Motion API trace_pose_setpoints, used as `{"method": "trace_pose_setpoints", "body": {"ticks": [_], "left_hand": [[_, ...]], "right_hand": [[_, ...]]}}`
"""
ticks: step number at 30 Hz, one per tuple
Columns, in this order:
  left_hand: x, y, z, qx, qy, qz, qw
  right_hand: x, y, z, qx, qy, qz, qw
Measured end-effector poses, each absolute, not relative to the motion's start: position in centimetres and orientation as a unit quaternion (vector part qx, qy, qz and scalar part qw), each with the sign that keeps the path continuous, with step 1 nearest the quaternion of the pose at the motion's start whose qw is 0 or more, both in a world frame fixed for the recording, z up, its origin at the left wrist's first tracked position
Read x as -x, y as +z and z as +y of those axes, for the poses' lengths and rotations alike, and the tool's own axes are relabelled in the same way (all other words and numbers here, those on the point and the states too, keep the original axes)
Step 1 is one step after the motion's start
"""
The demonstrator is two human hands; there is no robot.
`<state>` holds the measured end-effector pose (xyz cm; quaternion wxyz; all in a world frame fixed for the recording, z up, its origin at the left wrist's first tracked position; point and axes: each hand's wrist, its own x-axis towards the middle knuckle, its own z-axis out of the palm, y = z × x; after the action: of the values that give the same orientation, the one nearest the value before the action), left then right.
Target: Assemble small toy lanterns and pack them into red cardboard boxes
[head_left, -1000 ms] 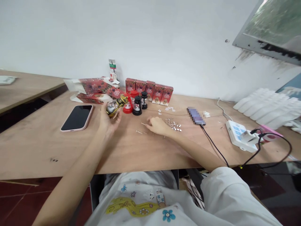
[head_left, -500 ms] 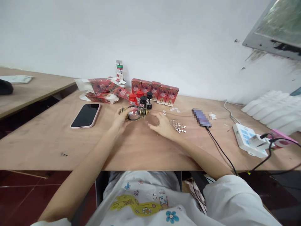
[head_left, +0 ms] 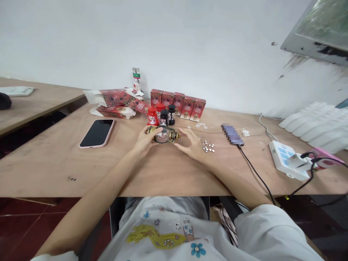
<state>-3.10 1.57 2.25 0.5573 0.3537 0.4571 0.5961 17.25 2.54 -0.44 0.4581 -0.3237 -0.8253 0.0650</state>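
My left hand [head_left: 145, 141] grips a small lantern [head_left: 163, 135], black and gold with a clear globe, lying sideways with its pointed top to the right. My right hand [head_left: 191, 145] is beside that top, thumb and fingers apart around the tip; whether it touches is hard to see. Just behind the lantern stand red lanterns [head_left: 152, 116] and black lanterns [head_left: 164, 117]. Several small round silver pieces with thin wires [head_left: 208, 146] lie right of my right hand.
Several red printed boxes [head_left: 187, 107] stand along the wall. Opened red packaging [head_left: 116, 110] lies at the back left. A pink-cased phone [head_left: 97, 133] is left; another phone [head_left: 232, 134] is cabled on the right, near a white power strip [head_left: 288, 161].
My left hand has brought the lantern slightly right and nearer to me. My right hand has shifted a little right, and the lantern's top is now between its thumb and fingers.
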Motion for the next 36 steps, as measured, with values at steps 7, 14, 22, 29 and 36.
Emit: {"method": "trace_pose_setpoints", "body": {"ticks": [7,14,22,29,36], "left_hand": [[2.8,2.5,1.4,-0.332,0.574,0.454,0.596],[2.9,2.5,1.5,-0.324,0.575,0.451,0.6],[3.0,2.0,1.6,-0.352,0.591,0.464,0.558],[2.9,2.3,1.4,-0.356,0.577,0.467,0.567],[2.7,2.6,1.2,-0.355,0.574,0.467,0.572]], "right_hand": [[-17.0,-0.1,2.2,0.322,0.095,-0.817,0.47],[-16.9,-0.2,2.0,0.328,0.132,-0.805,0.477],[-17.7,-0.5,2.7,0.301,0.082,-0.849,0.427],[-17.9,-0.6,3.0,0.288,0.088,-0.85,0.432],[-17.9,-0.6,3.0,0.283,0.088,-0.851,0.434]]}}
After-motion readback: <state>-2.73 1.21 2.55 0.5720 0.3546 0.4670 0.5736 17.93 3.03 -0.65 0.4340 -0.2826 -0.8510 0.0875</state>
